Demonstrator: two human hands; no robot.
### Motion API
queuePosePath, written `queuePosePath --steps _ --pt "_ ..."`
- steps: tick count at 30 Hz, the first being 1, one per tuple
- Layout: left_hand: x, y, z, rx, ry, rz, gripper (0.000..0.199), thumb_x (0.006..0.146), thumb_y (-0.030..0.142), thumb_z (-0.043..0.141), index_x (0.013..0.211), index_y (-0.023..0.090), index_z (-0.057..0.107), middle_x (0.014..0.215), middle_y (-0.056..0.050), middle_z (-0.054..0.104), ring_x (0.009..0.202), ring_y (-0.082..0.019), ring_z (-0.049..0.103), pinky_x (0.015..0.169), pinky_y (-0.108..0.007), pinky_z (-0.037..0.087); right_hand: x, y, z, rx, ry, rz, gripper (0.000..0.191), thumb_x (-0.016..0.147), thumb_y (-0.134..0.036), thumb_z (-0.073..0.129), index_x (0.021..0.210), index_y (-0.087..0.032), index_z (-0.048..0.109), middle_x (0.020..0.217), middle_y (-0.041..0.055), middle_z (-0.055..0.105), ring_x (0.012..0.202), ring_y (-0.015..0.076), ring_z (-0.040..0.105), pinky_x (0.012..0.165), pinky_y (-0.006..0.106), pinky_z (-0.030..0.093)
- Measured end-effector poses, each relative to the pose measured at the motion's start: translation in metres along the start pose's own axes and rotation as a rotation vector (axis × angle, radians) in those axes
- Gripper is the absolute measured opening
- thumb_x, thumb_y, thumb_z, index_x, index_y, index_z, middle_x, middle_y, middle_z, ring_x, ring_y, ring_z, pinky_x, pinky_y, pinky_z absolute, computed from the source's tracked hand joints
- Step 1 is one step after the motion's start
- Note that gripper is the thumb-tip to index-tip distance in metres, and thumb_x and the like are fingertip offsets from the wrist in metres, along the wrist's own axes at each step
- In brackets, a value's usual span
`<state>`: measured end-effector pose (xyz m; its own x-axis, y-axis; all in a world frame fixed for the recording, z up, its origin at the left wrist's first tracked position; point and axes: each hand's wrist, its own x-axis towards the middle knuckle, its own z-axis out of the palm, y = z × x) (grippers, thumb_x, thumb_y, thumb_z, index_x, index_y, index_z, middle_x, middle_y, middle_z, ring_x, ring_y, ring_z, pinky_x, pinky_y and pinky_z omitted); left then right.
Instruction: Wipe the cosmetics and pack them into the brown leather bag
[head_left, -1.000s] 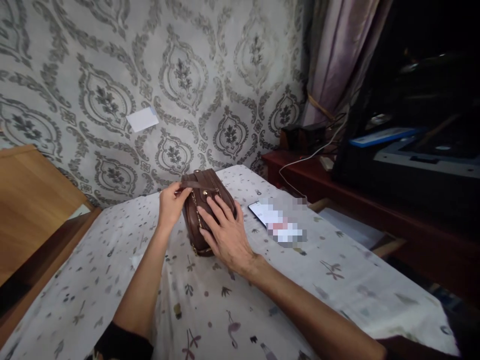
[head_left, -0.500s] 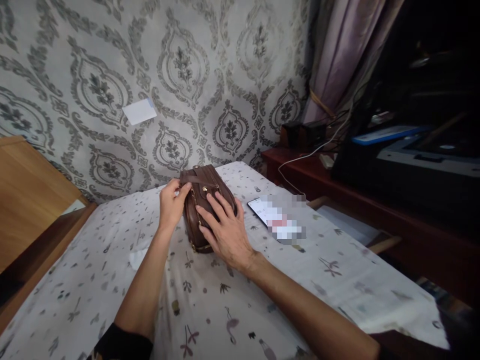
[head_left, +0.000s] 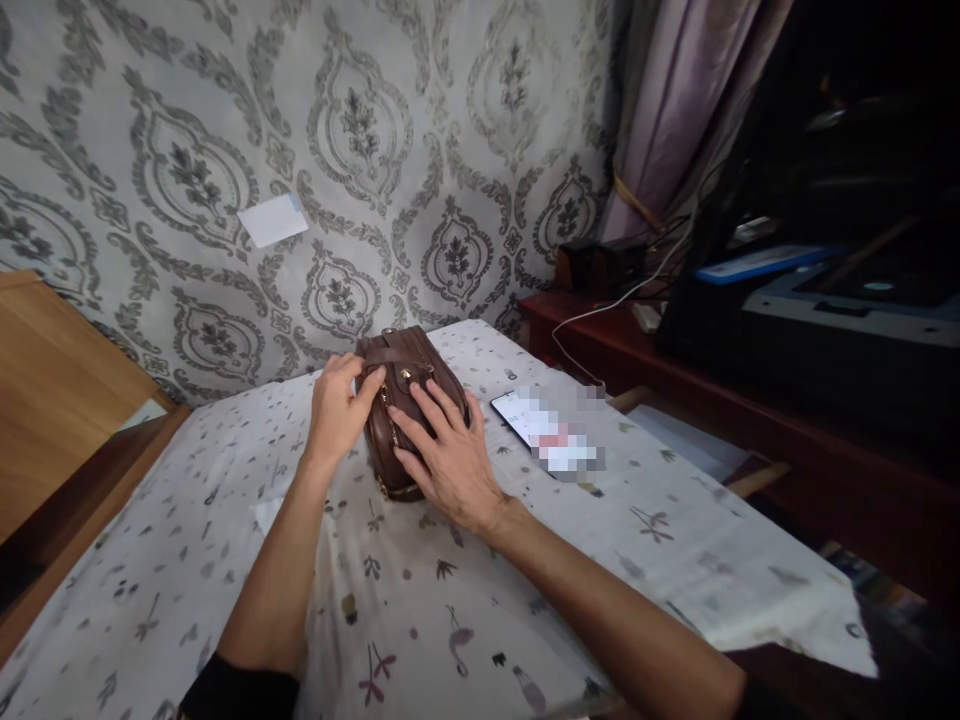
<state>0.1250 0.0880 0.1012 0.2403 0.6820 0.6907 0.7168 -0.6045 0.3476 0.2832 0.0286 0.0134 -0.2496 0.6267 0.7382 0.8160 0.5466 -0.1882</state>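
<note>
A brown leather bag (head_left: pixel 385 455) with gold zips, a strap across its top and a gold stud lies on the patterned tablecloth. At its far left edge, my left hand (head_left: pixel 335 412) has curled fingers and the thumb on the zip line, gripping the bag; its fingertips are partly hidden. My right hand (head_left: pixel 456 462) rests flat on the bag's top, fingers spread, thumb along the left zip. To the right lies a phone (head_left: pixel 517 415) with a lit, blurred-out screen.
The white cloth (head_left: pixel 600 540) with leaf and bird prints covers the table. Behind it rises a wallpapered wall with a white card (head_left: pixel 273 221) on it. A dark red desk (head_left: pixel 705 390) with a white cable (head_left: pixel 637 292) stands right, a wooden panel (head_left: pixel 60 390) left.
My left hand has shifted slightly, its fingers now more over the bag's left edge. The right hand stays spread on the bag. The whole view has drifted a little.
</note>
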Motion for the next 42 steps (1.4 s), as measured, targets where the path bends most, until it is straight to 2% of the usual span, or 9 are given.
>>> queuePosePath --steps 6,14,18,22,24,27,31,34,42 --pt "0.0 0.003 -0.005 0.048 -0.054 0.03 0.027 0.091 0.035 0.052 0.067 0.023 0.053 0.07 -0.002 0.054 0.079 -0.023 0.051 0.075 -0.034 0.04 0.0 0.0 0.0 -0.002 -0.013 0.008 0.044 0.101 -0.038 0.049 0.143 -0.026 0.055 0.157 0.0136 0.044 0.148 0.0314 0.032 0.119 0.062 0.016" --pt "-0.002 0.005 -0.003 0.048 -0.049 0.012 0.025 0.089 0.035 0.054 0.067 0.023 0.053 0.069 -0.002 0.053 0.077 -0.022 0.049 0.068 -0.032 0.036 -0.001 -0.001 -0.005 0.007 -0.038 0.026 0.045 0.101 -0.04 0.05 0.144 -0.028 0.054 0.16 0.0129 0.039 0.15 0.0295 0.029 0.121 0.059 0.016" --pt "0.002 0.013 0.0 0.066 -0.017 0.006 0.007 0.084 0.029 0.06 0.082 0.022 0.062 0.085 -0.004 0.062 0.089 -0.025 0.054 0.08 -0.035 0.041 -0.001 -0.001 -0.006 0.004 -0.047 0.028 0.045 0.1 -0.039 0.05 0.144 -0.027 0.054 0.16 0.0134 0.039 0.151 0.0291 0.028 0.121 0.059 0.015" --pt "0.021 0.023 0.007 0.037 -0.117 0.083 0.016 0.081 0.029 0.066 0.095 0.022 0.07 0.1 -0.005 0.068 0.101 -0.027 0.057 0.095 -0.038 0.041 -0.002 0.0 -0.006 0.025 -0.03 0.024 0.045 0.102 -0.041 0.048 0.143 -0.026 0.054 0.159 0.0143 0.04 0.151 0.0288 0.028 0.121 0.06 0.014" --pt "0.033 0.025 0.013 0.022 -0.173 0.088 0.012 0.08 0.03 0.068 0.087 0.021 0.071 0.092 -0.005 0.068 0.097 -0.026 0.057 0.093 -0.038 0.041 -0.003 0.0 -0.006 0.039 -0.022 0.023 0.045 0.102 -0.041 0.047 0.143 -0.025 0.054 0.159 0.0147 0.04 0.151 0.0287 0.028 0.121 0.06 0.014" --pt "0.046 0.024 0.023 -0.047 -0.233 -0.02 0.012 0.078 0.03 0.067 0.078 0.019 0.068 0.079 -0.003 0.067 0.081 -0.023 0.058 0.08 -0.034 0.043 -0.005 0.001 -0.006 0.055 -0.006 0.02 0.044 0.102 -0.039 0.047 0.142 -0.022 0.055 0.157 0.0159 0.042 0.15 0.0293 0.029 0.121 0.06 0.016" --pt "0.049 0.02 0.031 -0.151 -0.259 -0.132 0.016 0.078 0.033 0.065 0.078 0.017 0.065 0.068 0.001 0.063 0.064 -0.017 0.053 0.065 -0.029 0.039 -0.008 0.003 -0.002 0.068 0.054 0.018 0.051 0.101 -0.038 0.048 0.144 -0.011 0.05 0.152 0.0211 0.047 0.147 0.031 0.033 0.121 0.058 0.019" --pt "0.045 0.019 0.032 -0.157 -0.228 -0.104 0.015 0.079 0.032 0.062 0.076 0.017 0.062 0.067 0.002 0.061 0.063 -0.015 0.052 0.064 -0.029 0.038 -0.008 0.004 0.001 0.076 0.096 0.022 0.056 0.099 -0.039 0.049 0.145 -0.005 0.048 0.149 0.0234 0.049 0.144 0.0317 0.037 0.121 0.057 0.022" --pt "0.039 0.017 0.036 -0.22 -0.159 -0.072 0.013 0.081 0.03 0.061 0.075 0.019 0.056 0.067 0.002 0.059 0.063 -0.015 0.052 0.066 -0.028 0.039 -0.007 0.003 -0.003 0.08 0.111 0.037 0.055 0.098 -0.04 0.052 0.141 -0.007 0.05 0.144 0.0209 0.053 0.138 0.0311 0.042 0.12 0.054 0.024"
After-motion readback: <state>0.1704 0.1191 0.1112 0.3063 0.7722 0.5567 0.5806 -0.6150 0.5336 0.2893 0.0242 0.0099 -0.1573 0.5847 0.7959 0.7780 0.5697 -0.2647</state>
